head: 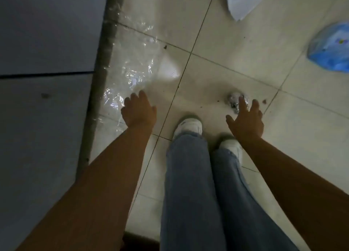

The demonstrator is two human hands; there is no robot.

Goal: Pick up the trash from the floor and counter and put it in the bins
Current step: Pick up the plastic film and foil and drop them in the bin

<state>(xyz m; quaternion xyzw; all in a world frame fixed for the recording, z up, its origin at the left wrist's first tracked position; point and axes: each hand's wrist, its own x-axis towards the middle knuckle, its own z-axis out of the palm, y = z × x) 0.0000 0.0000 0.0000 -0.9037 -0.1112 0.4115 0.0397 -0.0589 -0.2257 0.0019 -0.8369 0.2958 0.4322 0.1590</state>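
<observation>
The person stands on a pale tiled floor (236, 48), looking straight down at blue jeans (198, 184) and two white shoes (188, 127). Both bare arms reach forward and down. The left hand (138, 110) hangs at about 9 o'clock from the shoes, its grip loosely curled with the fingers apart, holding nothing; its fingertips lie over the near edge of a sheet of clear crinkled plastic wrap (132, 62), which stretches on toward 11 o'clock along the foot of a grey cabinet front (47, 80). Whether the hand touches the wrap cannot be told. The right hand (245, 121) is at about 2 o'clock from the shoes, its grip spread wide and empty, the fingertips overlapping a small crumpled ball of silver foil (234, 99) lying on the floor; contact there is unclear too. Farther off, at 1 o'clock, lies a white sheet of paper (243, 1), and at 2 o'clock, by the frame's edge, a blue plastic wrapper (330, 48). Dark crumbs dot the tiles near the foil.
</observation>
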